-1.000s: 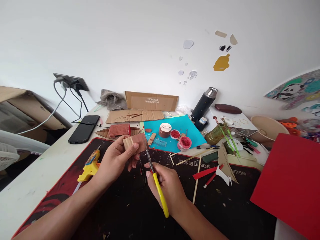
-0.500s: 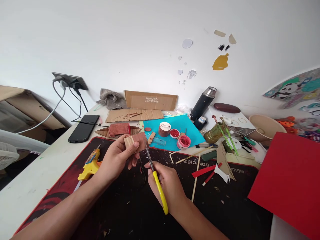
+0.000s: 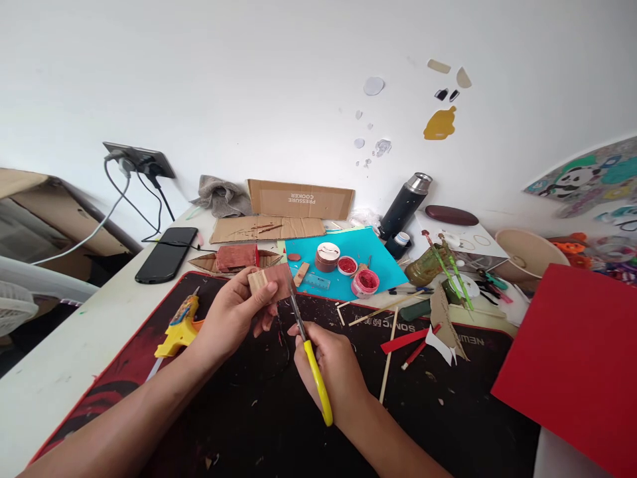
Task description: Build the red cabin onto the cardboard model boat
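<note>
Scissors met a small reddish-brown piece above the dark mat.

The left hand (image 3: 231,315) was closed around the reddish-brown piece (image 3: 273,283), thumb flat across its striped part. The right hand (image 3: 331,358) was curled around the yellow-handled scissors (image 3: 312,368), their blades at the piece's right edge. The dark mat (image 3: 279,425) lay beneath, a yellow glue gun (image 3: 178,332) on its left side and a blue sheet (image 3: 388,262) beyond it.
</note>
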`<state>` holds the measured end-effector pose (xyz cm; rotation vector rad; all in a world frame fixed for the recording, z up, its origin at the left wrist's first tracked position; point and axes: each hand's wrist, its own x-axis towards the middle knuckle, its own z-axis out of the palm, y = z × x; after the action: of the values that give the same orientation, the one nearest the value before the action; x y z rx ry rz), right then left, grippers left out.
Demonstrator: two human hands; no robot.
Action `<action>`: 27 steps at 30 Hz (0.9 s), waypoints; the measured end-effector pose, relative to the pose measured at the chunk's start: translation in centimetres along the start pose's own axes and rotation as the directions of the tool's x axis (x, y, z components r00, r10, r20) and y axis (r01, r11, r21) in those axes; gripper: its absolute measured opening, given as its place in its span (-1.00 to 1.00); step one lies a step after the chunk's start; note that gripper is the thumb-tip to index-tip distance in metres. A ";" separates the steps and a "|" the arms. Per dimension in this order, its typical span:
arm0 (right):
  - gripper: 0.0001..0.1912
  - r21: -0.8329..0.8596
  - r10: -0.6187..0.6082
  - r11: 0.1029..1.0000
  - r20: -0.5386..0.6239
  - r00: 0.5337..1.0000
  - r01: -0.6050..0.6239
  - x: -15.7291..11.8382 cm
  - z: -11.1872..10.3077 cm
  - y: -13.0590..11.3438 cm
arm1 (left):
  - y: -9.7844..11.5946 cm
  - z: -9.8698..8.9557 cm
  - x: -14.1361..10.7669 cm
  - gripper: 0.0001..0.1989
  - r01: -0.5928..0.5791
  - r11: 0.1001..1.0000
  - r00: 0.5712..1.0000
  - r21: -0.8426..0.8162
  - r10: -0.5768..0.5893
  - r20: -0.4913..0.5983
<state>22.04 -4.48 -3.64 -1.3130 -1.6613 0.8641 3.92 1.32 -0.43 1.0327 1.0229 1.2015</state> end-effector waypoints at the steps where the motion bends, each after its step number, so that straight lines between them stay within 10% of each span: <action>1: -0.66 -0.004 0.000 1.000 -0.001 1.000 0.000 0.0 0.0 0.0 | -0.1 0.0 0.0 -0.48 0.003 1.000 1.000 -0.004 -0.003 0.002; 27: -0.67 0.266 0.129 0.945 0.232 0.964 -0.190 0.2 -1.1 0.1 | 0.6 -0.2 -0.1 -0.47 -0.006 0.999 1.000 0.044 0.008 -0.028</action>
<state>23.01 -4.21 -3.21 -1.1976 -1.5295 1.3305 3.61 1.27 0.11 1.0568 1.0727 1.2071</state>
